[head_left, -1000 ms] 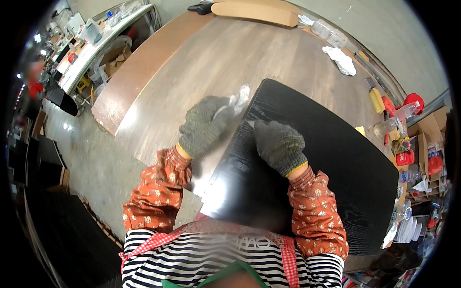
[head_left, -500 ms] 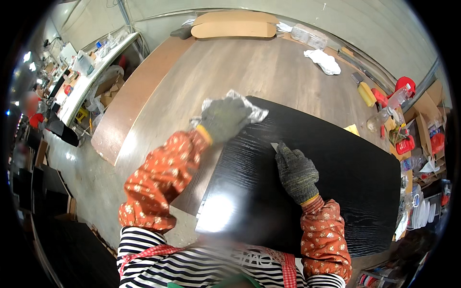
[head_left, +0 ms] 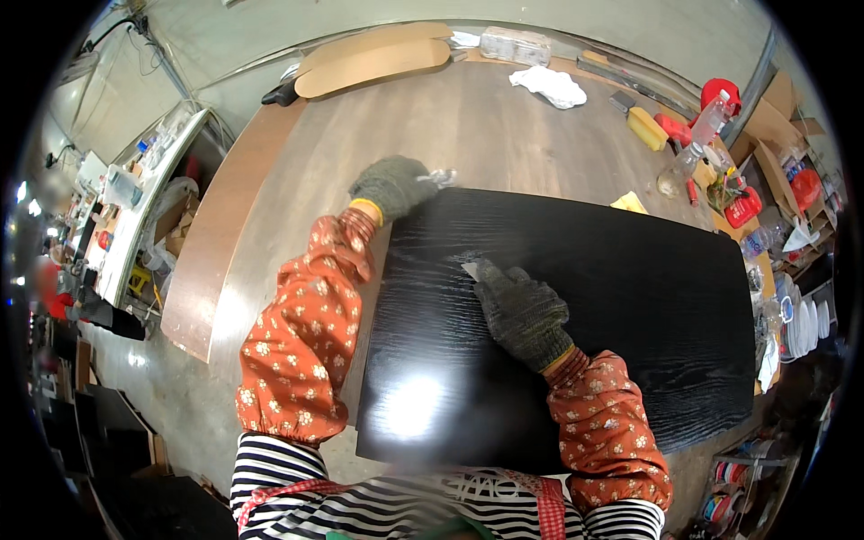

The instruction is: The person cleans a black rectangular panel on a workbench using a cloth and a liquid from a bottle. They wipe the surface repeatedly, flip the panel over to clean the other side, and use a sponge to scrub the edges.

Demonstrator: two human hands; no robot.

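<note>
A black wood-grain panel (head_left: 630, 297) lies on the wooden worktop in front of me, light glaring off its near left part. My left hand (head_left: 391, 187), in a grey knitted glove, is closed on a crumpled whitish rag (head_left: 439, 177) at the panel's far left corner. Most of the rag is hidden under the glove. Over the panel's left middle, my right hand (head_left: 522, 310), gloved likewise, pinches a small pale flat piece (head_left: 470, 269). Its tip points to the far left, close to the black surface; its exact kind is too small to make out.
The worktop (head_left: 396, 117) carries a white cloth (head_left: 549, 87), a yellow sponge-like block (head_left: 646, 129), a yellow scrap (head_left: 629, 202) and a clear bottle (head_left: 679, 171). Cardboard (head_left: 373, 61) lies along the back edge. Another person (head_left: 103, 310) is far left, near a cluttered white bench (head_left: 153, 198).
My left hand has moved left, bunching the rag, which was spread wider before. The right hand has shifted left over the panel with the pale piece. The whole view has turned slightly.
</note>
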